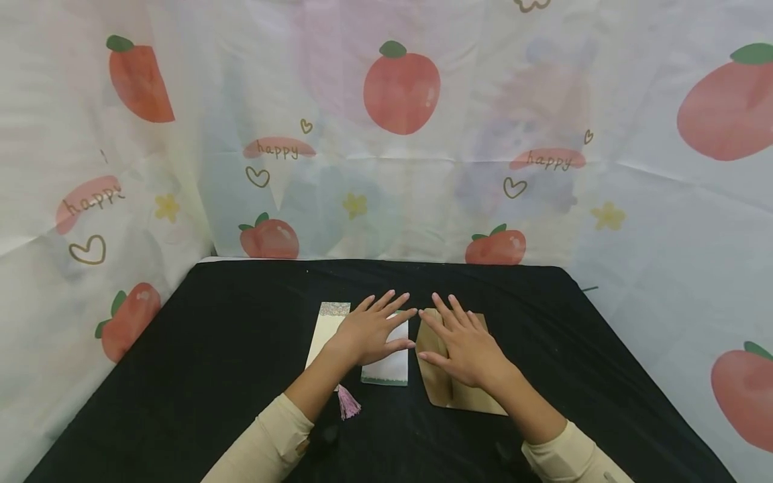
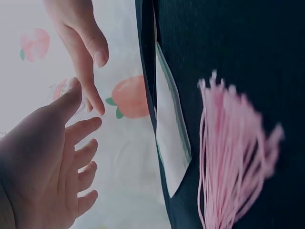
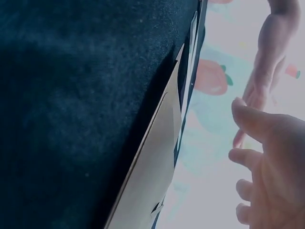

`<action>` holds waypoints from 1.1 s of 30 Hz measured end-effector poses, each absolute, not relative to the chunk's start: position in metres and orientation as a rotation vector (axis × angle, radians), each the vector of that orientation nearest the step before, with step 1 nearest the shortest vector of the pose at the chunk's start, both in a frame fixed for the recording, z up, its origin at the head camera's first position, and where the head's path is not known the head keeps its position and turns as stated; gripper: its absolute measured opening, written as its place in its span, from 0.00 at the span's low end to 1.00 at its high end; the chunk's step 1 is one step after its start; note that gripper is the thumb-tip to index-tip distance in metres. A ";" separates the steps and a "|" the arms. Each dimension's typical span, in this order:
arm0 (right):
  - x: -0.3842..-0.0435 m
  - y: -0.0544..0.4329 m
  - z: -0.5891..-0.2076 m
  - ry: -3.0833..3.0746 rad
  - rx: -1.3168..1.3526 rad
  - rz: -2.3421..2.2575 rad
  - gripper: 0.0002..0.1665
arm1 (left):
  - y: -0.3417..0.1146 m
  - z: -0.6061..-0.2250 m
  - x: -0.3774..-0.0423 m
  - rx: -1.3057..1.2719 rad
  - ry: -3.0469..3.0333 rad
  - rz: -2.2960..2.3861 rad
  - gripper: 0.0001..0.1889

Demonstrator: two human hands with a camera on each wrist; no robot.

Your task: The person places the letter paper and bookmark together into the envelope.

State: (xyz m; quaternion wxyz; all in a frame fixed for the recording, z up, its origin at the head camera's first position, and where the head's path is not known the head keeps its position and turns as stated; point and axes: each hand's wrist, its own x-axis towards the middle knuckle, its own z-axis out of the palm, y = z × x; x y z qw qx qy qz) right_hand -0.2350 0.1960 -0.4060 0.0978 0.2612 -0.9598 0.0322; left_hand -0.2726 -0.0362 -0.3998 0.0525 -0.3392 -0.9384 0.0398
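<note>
Spread fingers mark both of my hands, palms down and holding nothing. In the head view my left hand (image 1: 373,333) overlaps a cream bookmark (image 1: 326,327) with a patterned top band and a white card (image 1: 386,371) with a green lower edge. A pink tassel (image 1: 348,403) lies at the bookmark's lower end, large in the left wrist view. My right hand (image 1: 464,343) is over a brown paper envelope (image 1: 439,388), covering part of it. Both wrist views show the hands raised above the papers, the envelope (image 3: 152,157) lying below the right one.
Black cloth (image 1: 229,376) covers the table, its far edge meeting a pale curtain (image 1: 338,221) printed with red fruit, hearts and "happy". Similar curtain panels stand at the left and right sides. The bookmark, card and envelope lie side by side near the table's middle.
</note>
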 end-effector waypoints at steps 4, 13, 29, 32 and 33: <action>-0.235 0.198 -0.406 -2.874 0.761 0.084 0.46 | -0.028 -0.402 -0.273 -1.060 -2.887 0.115 0.37; -0.234 0.203 -0.402 -2.986 0.670 0.003 0.45 | -0.014 -0.412 -0.269 -1.094 -2.935 0.206 0.36; -0.234 0.206 -0.402 -3.101 0.603 0.054 0.47 | -0.001 -0.418 -0.268 -1.314 -3.061 0.071 0.35; -0.234 0.207 -0.401 -3.138 0.591 0.069 0.47 | 0.002 -0.417 -0.269 -1.331 -3.083 0.048 0.35; -0.234 0.206 -0.400 -3.153 0.590 0.074 0.47 | 0.003 -0.417 -0.269 -1.339 -3.092 0.037 0.35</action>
